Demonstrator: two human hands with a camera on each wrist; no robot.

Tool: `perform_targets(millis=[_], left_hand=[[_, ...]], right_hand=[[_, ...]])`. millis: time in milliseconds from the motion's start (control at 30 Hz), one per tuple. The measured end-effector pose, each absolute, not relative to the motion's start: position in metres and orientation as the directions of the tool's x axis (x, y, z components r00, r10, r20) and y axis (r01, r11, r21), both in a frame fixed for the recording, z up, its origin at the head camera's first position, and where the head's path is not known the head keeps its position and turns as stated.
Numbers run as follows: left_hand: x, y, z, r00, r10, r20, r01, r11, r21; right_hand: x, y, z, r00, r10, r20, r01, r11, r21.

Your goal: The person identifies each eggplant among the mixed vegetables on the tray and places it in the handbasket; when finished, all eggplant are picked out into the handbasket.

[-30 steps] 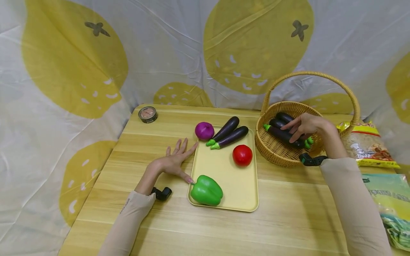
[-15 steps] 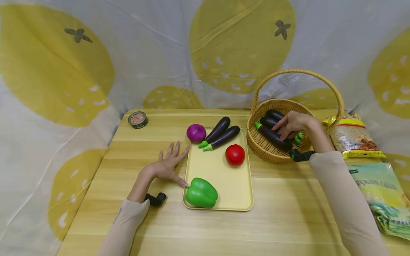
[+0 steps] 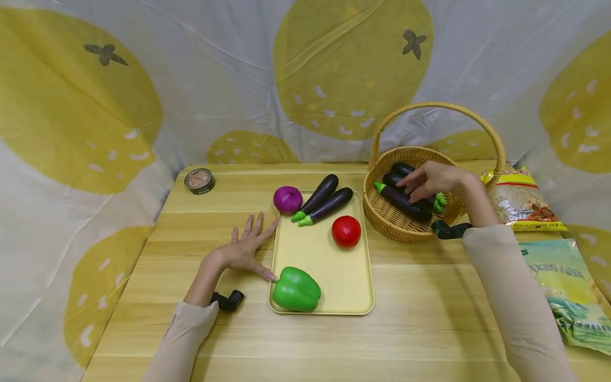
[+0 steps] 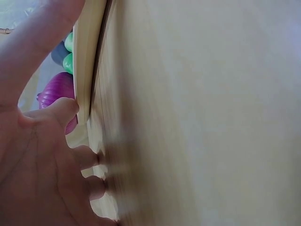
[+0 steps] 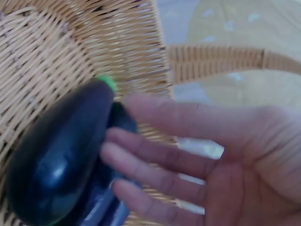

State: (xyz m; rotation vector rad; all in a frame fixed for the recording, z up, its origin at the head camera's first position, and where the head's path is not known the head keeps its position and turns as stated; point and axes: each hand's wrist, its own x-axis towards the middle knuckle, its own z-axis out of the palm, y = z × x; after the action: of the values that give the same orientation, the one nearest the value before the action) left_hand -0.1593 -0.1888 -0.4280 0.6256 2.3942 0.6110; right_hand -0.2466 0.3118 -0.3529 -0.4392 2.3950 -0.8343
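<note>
My left hand (image 3: 243, 252) has its fingers spread over the table at the left edge of a pale yellow tray (image 3: 324, 265). Its thumb tip lies by the stem of a green bell pepper (image 3: 297, 289). A purple onion (image 3: 288, 200), two eggplants (image 3: 329, 206) and a red tomato (image 3: 346, 232) are also at the tray; the onion sits at its back left corner. Inside the wicker basket (image 3: 396, 228), my right hand (image 3: 434, 180) hovers over several eggplants (image 5: 56, 155). Its fingers look loose, close to the front eggplant; contact is hard to tell.
The basket's tall handle (image 3: 439, 104) arches above the right hand. Right of it lie a yellow-and-clear food bag (image 3: 525, 204) and a green bag (image 3: 565, 286). A small round tin (image 3: 199, 181) stands at the back left. A lemon-print cloth (image 3: 229, 79) hangs behind the table.
The head view has shifted, so everything appears farther left. My right hand has risen slightly off the front eggplant. The left hand has stayed at the tray's edge.
</note>
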Motion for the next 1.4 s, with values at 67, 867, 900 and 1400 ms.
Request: perform_targets(millis=[67,867,900,1400], left_hand=[[-0.160,-0.188,-0.428,-0.718,0.557,-0.418,0.288,0.784,0.551],[-0.156,-0.191,-0.429,-0.721,0.565,-0.401,0.296,0.774,0.560],[-0.157,-0.190,-0.429,-0.719,0.567,-0.401,0.296,0.772,0.562],[-0.157,-0.191,-0.429,-0.721,0.562,-0.406,0.291,0.777,0.558]], right_hand=[[-0.244,0.310,-0.346,-0.786,-0.507,-0.354,-0.195,0.746,-0.637],[-0.278,0.173,-0.358,-0.716,-0.675,-0.175,-0.344,0.560,-0.754],[-0.280,0.170,-0.360,-0.716,-0.675,-0.179,-0.351,0.569,-0.744],[-0.309,0.154,-0.388,-0.694,-0.684,-0.225,-0.370,0.607,-0.704]])
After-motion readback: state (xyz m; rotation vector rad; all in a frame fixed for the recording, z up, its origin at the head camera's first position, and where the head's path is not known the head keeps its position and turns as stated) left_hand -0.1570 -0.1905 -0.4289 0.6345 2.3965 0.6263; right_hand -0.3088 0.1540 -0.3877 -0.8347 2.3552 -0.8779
